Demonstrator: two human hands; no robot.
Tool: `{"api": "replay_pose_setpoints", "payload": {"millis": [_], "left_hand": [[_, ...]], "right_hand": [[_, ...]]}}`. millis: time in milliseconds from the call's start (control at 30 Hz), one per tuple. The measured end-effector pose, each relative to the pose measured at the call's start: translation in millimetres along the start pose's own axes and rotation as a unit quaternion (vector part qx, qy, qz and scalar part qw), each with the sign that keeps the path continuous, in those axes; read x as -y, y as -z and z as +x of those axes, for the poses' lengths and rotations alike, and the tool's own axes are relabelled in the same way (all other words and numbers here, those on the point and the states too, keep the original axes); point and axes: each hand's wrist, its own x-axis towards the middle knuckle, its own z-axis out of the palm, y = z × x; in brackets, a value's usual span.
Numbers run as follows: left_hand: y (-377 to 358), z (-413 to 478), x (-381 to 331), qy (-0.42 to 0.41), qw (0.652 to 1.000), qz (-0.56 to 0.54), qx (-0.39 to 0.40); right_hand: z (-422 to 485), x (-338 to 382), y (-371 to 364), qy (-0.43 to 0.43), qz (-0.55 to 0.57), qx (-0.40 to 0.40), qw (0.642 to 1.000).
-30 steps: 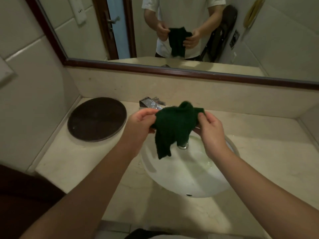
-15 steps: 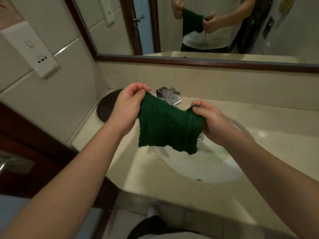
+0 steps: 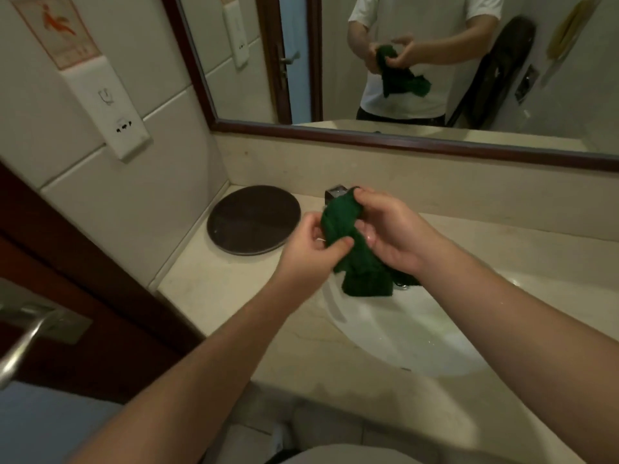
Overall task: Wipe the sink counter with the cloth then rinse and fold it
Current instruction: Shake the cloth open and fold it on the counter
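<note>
A dark green cloth [image 3: 358,259] hangs bunched between both hands above the back-left part of the white sink basin [image 3: 412,333]. My left hand [image 3: 311,246] pinches its left side with thumb and fingers. My right hand [image 3: 388,229] grips the upper part, fingers curled over the top. The cloth's lower end dangles toward the basin. The beige stone counter [image 3: 214,289] surrounds the sink. The chrome faucet [image 3: 335,192] is mostly hidden behind the cloth and my right hand.
A round dark tray [image 3: 253,219] lies on the counter at the back left. A framed mirror [image 3: 418,61] spans the wall behind. A white wall socket panel [image 3: 110,112] and a wooden door with a metal handle [image 3: 20,343] stand at the left.
The cloth, spread out flat between my hands half a second ago, is now gathered into a bunch. My hands have come close together. The view has shifted to the left.
</note>
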Motion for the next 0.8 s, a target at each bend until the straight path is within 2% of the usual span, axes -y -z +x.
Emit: {"api": "replay_pose_setpoints", "payload": {"millis": [33,67,100,133,200,233,267,433,533,567,600,700,800], "left_hand": [[6,6,1,0.013,0.999,-0.04,-0.021],[14,11,1,0.031,0.996,-0.074,-0.03],[20,15,2,0.05,0.993,-0.1,-0.026],[27,19,3,0.064,0.991,-0.12,-0.014],[35,24,4,0.073,0.987,-0.142,0.013],[38,26,2,0.076,0.986,-0.149,0.024],[41,29,2,0.079,0.984,-0.157,0.037],[52,42,-2,0.104,0.971,-0.199,0.082],[56,46,-6,0.176,0.95,-0.227,0.12],[59,48,-6,0.195,0.944,-0.234,0.124],[61,51,-4,0.21,0.939,-0.244,0.123],[69,60,-1,0.236,0.932,-0.256,0.099],[77,67,0,0.235,0.941,-0.228,0.083]], "right_hand": [[2,0,0,0.003,0.017,0.025,1.0],[4,0,2,0.018,-0.012,0.024,0.999],[4,1,4,0.047,-0.1,0.013,0.994],[4,1,6,0.085,-0.232,-0.005,0.969],[5,-4,10,0.168,-0.458,-0.033,0.872],[6,-7,10,0.207,-0.524,-0.04,0.825],[8,-12,9,0.241,-0.563,-0.047,0.789],[16,-19,0,0.358,-0.651,-0.095,0.663],[16,-16,-4,0.422,-0.673,-0.019,0.607],[17,-16,-5,0.442,-0.667,0.005,0.599],[18,-16,-6,0.449,-0.652,0.017,0.611],[18,-15,-11,0.402,-0.56,-0.008,0.724],[19,-12,-15,0.347,-0.508,-0.022,0.788]]}}
